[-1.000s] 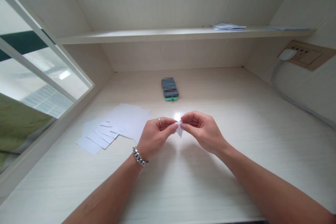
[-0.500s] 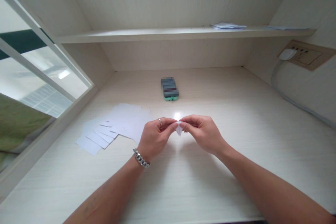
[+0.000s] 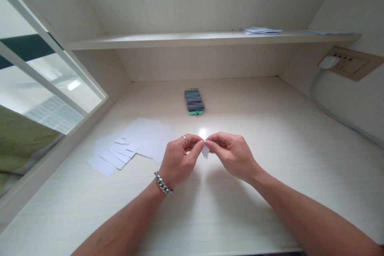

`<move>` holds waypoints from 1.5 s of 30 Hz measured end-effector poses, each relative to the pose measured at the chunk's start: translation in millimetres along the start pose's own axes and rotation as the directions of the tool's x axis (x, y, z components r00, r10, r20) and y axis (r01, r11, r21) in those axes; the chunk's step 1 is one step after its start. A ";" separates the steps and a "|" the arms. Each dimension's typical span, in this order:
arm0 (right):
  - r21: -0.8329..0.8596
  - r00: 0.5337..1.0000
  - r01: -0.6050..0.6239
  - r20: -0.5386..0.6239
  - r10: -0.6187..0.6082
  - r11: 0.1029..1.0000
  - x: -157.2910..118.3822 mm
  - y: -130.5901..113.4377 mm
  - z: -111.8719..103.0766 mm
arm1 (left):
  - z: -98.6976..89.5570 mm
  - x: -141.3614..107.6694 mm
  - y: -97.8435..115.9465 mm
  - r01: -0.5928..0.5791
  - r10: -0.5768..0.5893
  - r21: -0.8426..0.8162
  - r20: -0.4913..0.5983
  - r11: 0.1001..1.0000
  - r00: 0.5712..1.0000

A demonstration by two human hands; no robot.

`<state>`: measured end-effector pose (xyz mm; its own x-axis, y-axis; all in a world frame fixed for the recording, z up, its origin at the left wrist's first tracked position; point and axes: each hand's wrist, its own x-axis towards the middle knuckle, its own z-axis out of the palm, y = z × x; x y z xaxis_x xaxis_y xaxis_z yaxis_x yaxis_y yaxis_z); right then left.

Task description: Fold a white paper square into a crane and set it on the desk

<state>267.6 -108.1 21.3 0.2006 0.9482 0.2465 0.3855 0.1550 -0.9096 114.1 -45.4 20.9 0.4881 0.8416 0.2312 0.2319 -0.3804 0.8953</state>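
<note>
Between both hands is a small piece of folded white paper [image 3: 205, 152], its pointed end hanging down toward the desk. My left hand [image 3: 182, 158], with a ring and a chain bracelet, pinches its upper left side between thumb and fingers. From the other side my right hand [image 3: 232, 154] pinches the upper right part in the same way. The thumbs almost meet at the top, and the fingertips hide much of the paper. Left of my left hand, loose white paper sheets [image 3: 153, 138] lie spread and overlapping on the desk.
A phone-like dark object with a green edge [image 3: 194, 102] lies beyond my hands, its face blurred. Across the back runs a shelf [image 3: 168, 41] bearing a paper stack [image 3: 261, 31]. At right, a white plug [image 3: 329, 62] with a grey cable [image 3: 339, 118] sits in a wall socket.
Both hands have shifted very slightly down and closer to me, still pinching the folded paper. The thumbs sit a little nearer each other, and the paper's point hangs slightly lower.
</note>
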 end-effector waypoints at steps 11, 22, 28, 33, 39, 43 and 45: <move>0.261 0.997 -0.072 -0.019 0.079 0.963 4.0 11.8 3.4 | 1.0 4.4 -6.1 0.104 -0.093 -0.292 0.051 0.951 0.994; 0.089 0.996 -0.056 0.071 0.049 0.994 4.7 9.9 0.3 | 1.3 2.6 -3.4 0.109 -0.102 -0.116 0.067 0.987 0.992; 0.206 0.989 -0.127 0.097 0.109 0.970 5.9 12.8 3.9 | 2.0 3.5 -1.9 0.124 -0.116 -0.149 0.062 0.981 0.991; 0.300 0.966 -0.231 0.185 0.181 0.925 9.7 19.0 4.0 | 3.3 6.7 -6.9 0.207 -0.204 -0.268 0.039 0.941 0.978; 0.245 0.983 -0.179 0.097 0.159 0.953 8.7 21.4 6.1 | 5.4 8.4 -11.2 0.263 -0.254 -0.401 0.076 0.877 0.964; 0.289 0.976 -0.211 0.119 0.184 0.934 9.9 23.9 8.4 | 3.4 9.1 -11.6 0.238 -0.229 -0.323 0.068 0.916 0.971; 0.294 0.973 -0.218 0.135 0.186 0.931 10.4 24.4 8.6 | 2.3 8.9 -11.5 0.203 -0.199 -0.236 0.043 0.950 0.979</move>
<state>271.3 -92.1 -1.2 0.1453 0.9891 0.0258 0.0503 0.0187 -0.9986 117.7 -34.5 11.8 0.4676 0.8833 0.0323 0.1211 -0.1002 0.9876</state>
